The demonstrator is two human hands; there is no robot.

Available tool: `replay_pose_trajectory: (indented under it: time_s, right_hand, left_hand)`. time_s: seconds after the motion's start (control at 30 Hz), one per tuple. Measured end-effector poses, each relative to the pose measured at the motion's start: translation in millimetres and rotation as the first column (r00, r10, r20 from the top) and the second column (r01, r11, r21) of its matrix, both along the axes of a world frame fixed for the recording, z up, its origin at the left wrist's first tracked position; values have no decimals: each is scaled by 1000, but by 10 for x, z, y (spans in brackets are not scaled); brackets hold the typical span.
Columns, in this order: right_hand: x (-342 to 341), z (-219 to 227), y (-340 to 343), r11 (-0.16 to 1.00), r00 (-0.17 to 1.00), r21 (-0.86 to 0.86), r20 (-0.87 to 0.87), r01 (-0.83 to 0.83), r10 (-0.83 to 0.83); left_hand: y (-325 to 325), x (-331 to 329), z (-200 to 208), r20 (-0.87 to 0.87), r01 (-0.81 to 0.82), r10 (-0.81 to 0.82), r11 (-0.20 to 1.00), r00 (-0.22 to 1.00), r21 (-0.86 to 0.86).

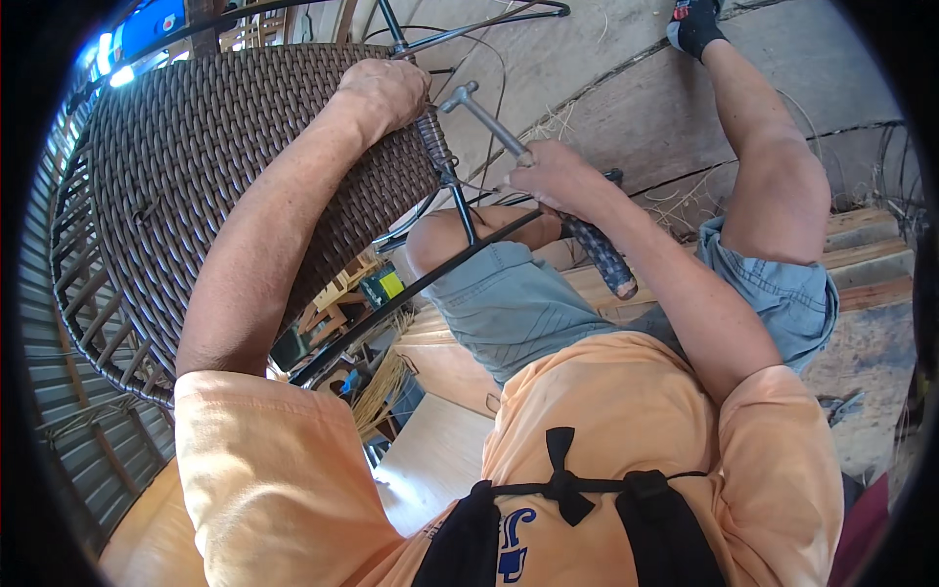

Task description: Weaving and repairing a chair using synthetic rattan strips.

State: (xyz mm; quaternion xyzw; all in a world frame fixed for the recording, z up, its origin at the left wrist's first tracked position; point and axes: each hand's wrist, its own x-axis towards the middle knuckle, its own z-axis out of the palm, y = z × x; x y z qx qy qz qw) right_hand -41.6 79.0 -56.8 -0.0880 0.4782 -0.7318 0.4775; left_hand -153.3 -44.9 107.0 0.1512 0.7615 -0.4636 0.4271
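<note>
A dark brown woven wicker chair panel (230, 127) on a black metal frame (462, 210) fills the left side, propped by my knees. My left hand (386, 93) is closed at the upper right edge of the weave; what its fingers hold is hidden. Just below it, brown strand is wound in a tight wrapping (432, 139) around a frame bar. Gripped in my right hand (562, 181) is a hammer (497, 127), its metal head raised beside the wrapping, apart from it. The hammer's checkered handle end sticks out below that hand. A thin strand runs between the wrapping and my right fingers.
Scraps of strand (685, 205) lie on the grey floor (626, 59) at the right. Wooden slats (866, 259) are under my legs. Below the chair are a bundle of straw-coloured strips (383, 391) and a green box (381, 284). Corrugated metal wall (73, 362) stands at left.
</note>
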Motion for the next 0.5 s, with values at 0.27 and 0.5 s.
replay_pose_trajectory:
  time_s: [0.27, 0.5]
  right_hand:
    - [-143, -121, -309, 839, 864, 244, -279, 487, -420]
    - [-211, -146, -931, 848, 839, 171, -333, 502, -430]
  left_hand:
    - [-335, -435, 80, -403, -252, 481, 828, 778, 502]
    - [108, -224, 425, -5, 611, 992, -73, 124, 788]
